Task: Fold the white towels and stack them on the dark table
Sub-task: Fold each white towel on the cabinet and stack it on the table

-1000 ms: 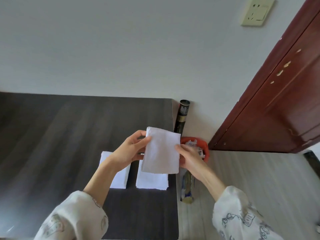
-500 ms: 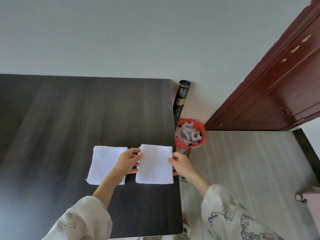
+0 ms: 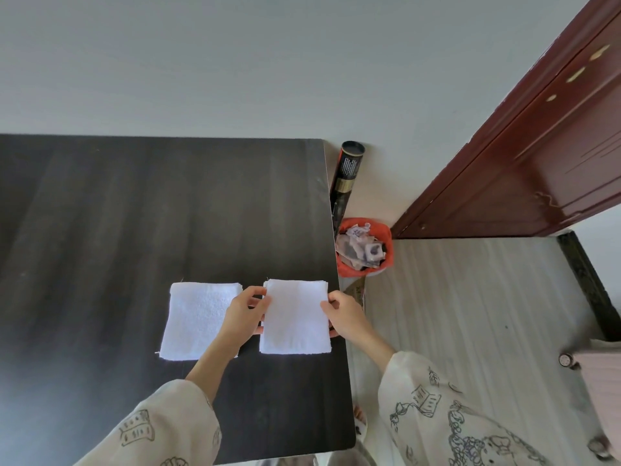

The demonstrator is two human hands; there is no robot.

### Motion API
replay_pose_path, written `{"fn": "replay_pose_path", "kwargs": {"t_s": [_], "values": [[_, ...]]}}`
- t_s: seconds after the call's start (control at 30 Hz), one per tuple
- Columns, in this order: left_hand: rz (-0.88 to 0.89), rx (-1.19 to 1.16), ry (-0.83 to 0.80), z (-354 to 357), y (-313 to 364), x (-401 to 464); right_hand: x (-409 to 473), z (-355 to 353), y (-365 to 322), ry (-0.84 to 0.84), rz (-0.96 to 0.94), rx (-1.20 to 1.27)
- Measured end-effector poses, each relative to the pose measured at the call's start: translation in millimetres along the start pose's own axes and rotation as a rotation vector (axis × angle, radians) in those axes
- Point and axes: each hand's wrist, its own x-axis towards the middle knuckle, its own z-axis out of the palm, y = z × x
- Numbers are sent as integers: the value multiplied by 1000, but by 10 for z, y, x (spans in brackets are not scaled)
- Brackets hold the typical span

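Holding the folded towel (image 3: 295,314) by its two sides, we have our left hand (image 3: 242,314) pinching the left edge with thumb on top and fingers tucked under, and our right hand (image 3: 346,314) pinching the right edge the same way. The towel sits on top of the right pile (image 3: 294,348), close to the right edge of the dark counter (image 3: 134,213). We cannot tell if it is lying all the way down yet or is just above the pile, but it lines up well with what is under it. Just beside it, on the left, is the left pile (image 3: 198,319) of white towels, also folded and flat, with our left wrist crossing over its right side. The two piles are near each other but do not touch. So we think much of the job is done: there are two neat piles, and this towel is folded and almost put away. What is left, we guess, is to let go and pat it flat. We see no more loose towels here, so we cannot tell if others are waiting. Past the counter, on the floor, stand a red bin (image 3: 364,247) full of paper scraps and a dark tube (image 3: 347,169) by the wall.
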Motion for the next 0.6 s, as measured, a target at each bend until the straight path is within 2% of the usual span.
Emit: {"fn": "replay_pose_path", "kwargs": {"t_s": [0.37, 0.6], "values": [[0, 102, 28, 60, -25, 33, 25, 31, 23, 104, -82, -27], [51, 219, 81, 105, -75, 92, 57, 92, 73, 141, -59, -32]]}}
